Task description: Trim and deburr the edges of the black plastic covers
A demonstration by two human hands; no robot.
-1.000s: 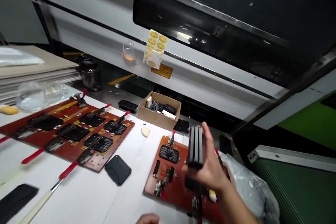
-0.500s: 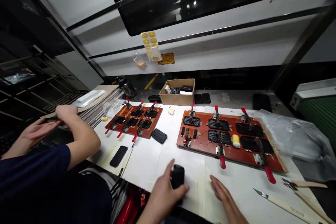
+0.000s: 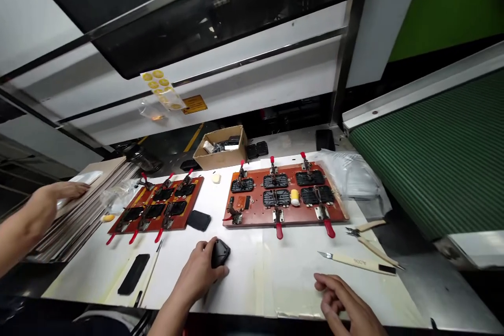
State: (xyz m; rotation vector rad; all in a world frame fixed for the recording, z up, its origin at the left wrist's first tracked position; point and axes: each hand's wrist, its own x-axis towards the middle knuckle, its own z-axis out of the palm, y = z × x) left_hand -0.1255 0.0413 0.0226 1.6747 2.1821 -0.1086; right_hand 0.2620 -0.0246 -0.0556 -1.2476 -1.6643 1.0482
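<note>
Black part (image 3: 220, 252), red-brown boards (image 3: 252, 219).

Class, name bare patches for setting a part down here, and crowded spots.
Bare: the white top between left hand and right hand, in front of the right clamp board; also the strip between it and the left clamp board. Crowded: both boards, and around the knife.

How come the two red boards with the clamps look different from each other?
The right board looks wider and lies almost straight; the left board sits slanted. The right board carries a small yellow block; the left board shows none. Both are reddish-brown, with black parts and red-handled clamps.
</note>
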